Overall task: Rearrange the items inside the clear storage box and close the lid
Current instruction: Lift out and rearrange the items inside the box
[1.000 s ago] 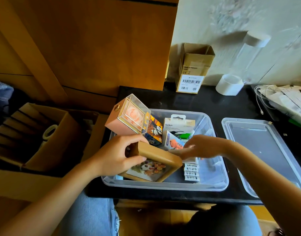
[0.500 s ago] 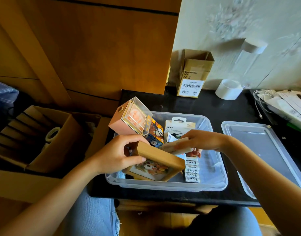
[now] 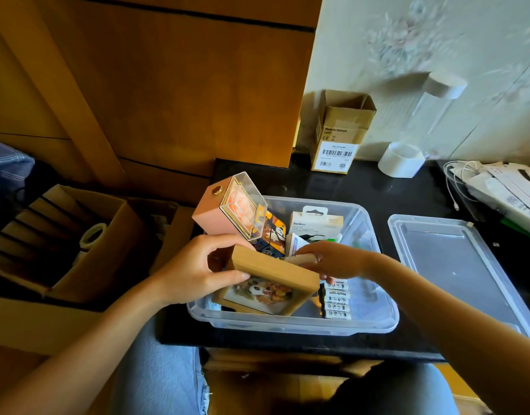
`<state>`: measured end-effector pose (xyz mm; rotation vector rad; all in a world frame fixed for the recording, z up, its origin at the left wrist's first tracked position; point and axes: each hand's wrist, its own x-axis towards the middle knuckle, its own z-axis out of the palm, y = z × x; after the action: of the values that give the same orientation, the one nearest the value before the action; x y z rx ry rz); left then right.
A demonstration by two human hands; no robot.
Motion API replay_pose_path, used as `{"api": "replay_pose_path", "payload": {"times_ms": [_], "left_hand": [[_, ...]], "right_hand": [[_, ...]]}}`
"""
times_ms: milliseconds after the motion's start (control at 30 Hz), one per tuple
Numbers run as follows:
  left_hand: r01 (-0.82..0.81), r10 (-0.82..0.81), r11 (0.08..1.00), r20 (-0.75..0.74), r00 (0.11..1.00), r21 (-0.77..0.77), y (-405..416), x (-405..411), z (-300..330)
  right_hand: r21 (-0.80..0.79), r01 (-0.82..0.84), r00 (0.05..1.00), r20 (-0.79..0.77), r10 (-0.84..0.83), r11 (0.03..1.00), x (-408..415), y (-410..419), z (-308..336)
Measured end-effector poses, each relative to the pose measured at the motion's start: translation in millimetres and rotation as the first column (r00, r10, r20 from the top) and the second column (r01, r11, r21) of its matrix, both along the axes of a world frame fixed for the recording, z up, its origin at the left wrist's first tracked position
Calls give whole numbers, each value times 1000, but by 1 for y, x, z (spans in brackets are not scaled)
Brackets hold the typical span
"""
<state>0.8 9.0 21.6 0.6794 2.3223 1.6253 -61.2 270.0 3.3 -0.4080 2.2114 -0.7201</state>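
Observation:
The clear storage box sits at the front of a black table, its lid lying flat to the right. My left hand grips the upper left corner of a wooden picture frame tilted in the box's front left. My right hand holds a small pale packet just above the frame's top edge. A pink box with a clear front leans over the box's back left rim. Behind it stand a patterned cube and a white Belkin package. A battery pack lies at the front.
An open cardboard box and a white cup stand at the back of the table. Cables and papers lie at the right edge. Cardboard cartons holding tape rolls sit left of the table. A wooden cabinet rises behind.
My right hand lifted the pale packet out of the box and moved it left, over the frame's top edge. My left hand kept its grip on the frame.

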Motion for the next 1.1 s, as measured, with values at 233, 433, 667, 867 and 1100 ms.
{"api": "replay_pose_path", "payload": {"times_ms": [233,433,667,867,1100], "left_hand": [[-8,8,1000,4,1000,-19,3,3,-4],[-159,161,987,-47,986,34,-1,3,-14],[-223,224,974,-153,962,23,5,11,-22],[-256,254,966,-188,949,11,13,12,-30],[-243,239,970,-183,954,2,16,10,-30]], "right_hand": [[107,-119,991,77,112,987,5,-7,-12],[277,-101,973,-173,153,956,11,-15,-23],[436,35,943,-313,115,899,18,-14,-40],[463,75,968,-246,47,883,17,-5,-44],[279,-264,962,148,230,923,25,5,-32]]}}
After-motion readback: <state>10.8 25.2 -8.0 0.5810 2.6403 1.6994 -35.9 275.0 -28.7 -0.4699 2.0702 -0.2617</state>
